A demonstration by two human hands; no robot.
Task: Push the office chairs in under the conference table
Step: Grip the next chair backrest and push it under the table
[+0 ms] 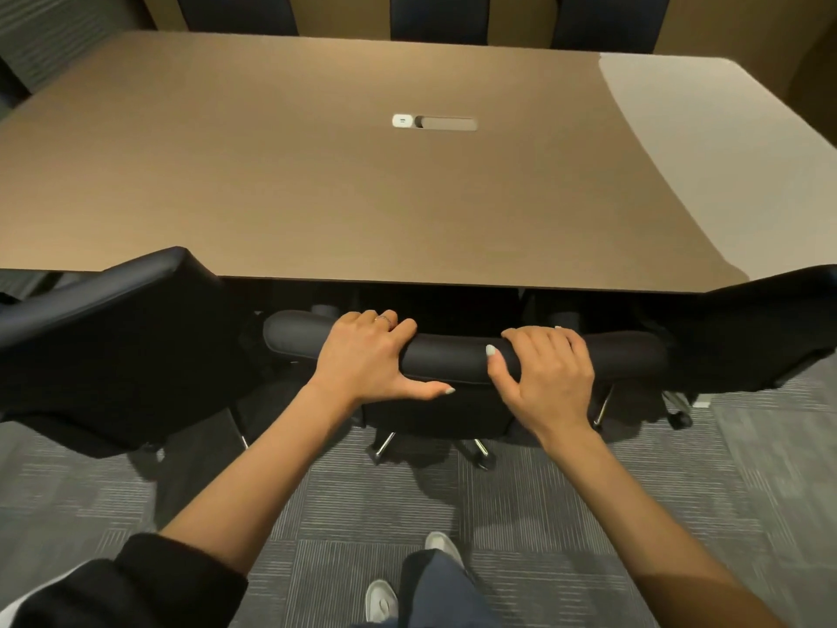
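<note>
A black office chair (457, 355) stands in front of me, its seat hidden under the brown conference table (317, 183). Both hands grip the top of its backrest. My left hand (362, 355) wraps the rail left of centre, thumb underneath. My right hand (543, 373) wraps it right of centre. Two more black chairs flank it: the left chair (113, 337) stands tilted out from the table edge, and the right chair (752, 328) is close to the table edge.
A white power socket and cable slot (432, 122) sit in the tabletop's middle. Dark blue chair backs (435, 15) line the far side. Grey carpet (543, 514) lies beneath me, with my shoes (380, 600) near the bottom edge. Chair castors (482, 460) show under the backrest.
</note>
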